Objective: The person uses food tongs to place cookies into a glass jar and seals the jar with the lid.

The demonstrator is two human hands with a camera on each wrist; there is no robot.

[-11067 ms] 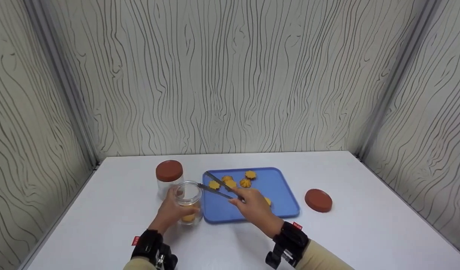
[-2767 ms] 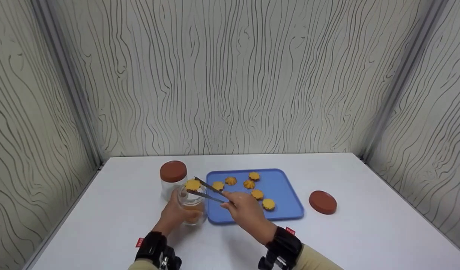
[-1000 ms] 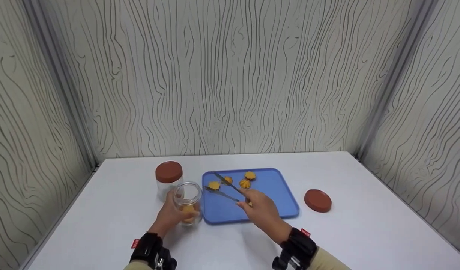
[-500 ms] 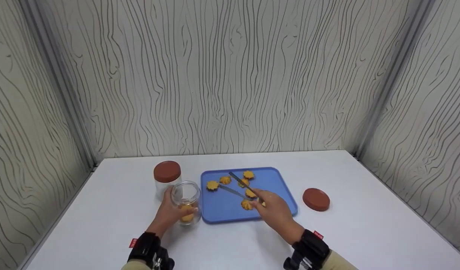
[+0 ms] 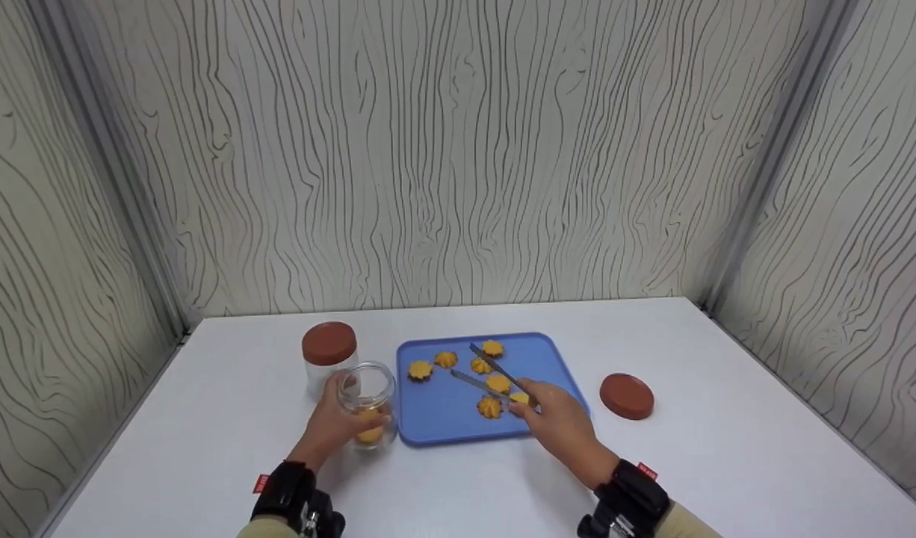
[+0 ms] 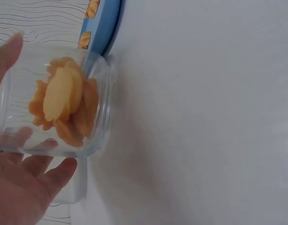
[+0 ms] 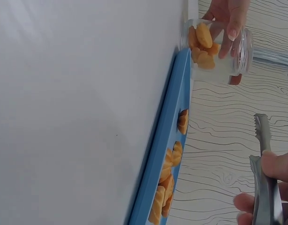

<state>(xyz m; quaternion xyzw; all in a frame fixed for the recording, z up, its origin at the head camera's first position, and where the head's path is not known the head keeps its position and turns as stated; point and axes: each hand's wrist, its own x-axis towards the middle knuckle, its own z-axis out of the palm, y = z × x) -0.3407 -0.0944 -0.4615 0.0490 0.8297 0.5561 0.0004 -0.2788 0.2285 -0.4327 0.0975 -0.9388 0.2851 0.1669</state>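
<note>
My left hand [image 5: 336, 420] grips an open clear glass jar [image 5: 367, 392] that stands beside the tray's left edge. Several yellow-orange, flower-shaped cookies [image 6: 64, 93] are heaped at its bottom. In my right hand [image 5: 566, 427] are metal tongs [image 7: 263, 185], their toothed tips spread apart with nothing between them. The tongs hang over the blue tray [image 5: 435, 418], where several more cookies lie scattered. One cookie [image 5: 497, 384] appears between the tong arms in the head view, and another [image 5: 519, 400] is partly covered by my right hand.
Behind the jar I hold stands a second jar [image 5: 316, 377] with a brown-red lid [image 5: 329, 342] on it. A loose brown-red lid [image 5: 627, 396] lies right of the tray. Patterned walls [image 5: 428, 149] enclose the white table [image 5: 204, 418] at the back and sides.
The tongs held a cookie over the jar mouth 2.8 seconds ago; they are now free of it. My right hand has since moved right across the tray. My left hand keeps its hold.
</note>
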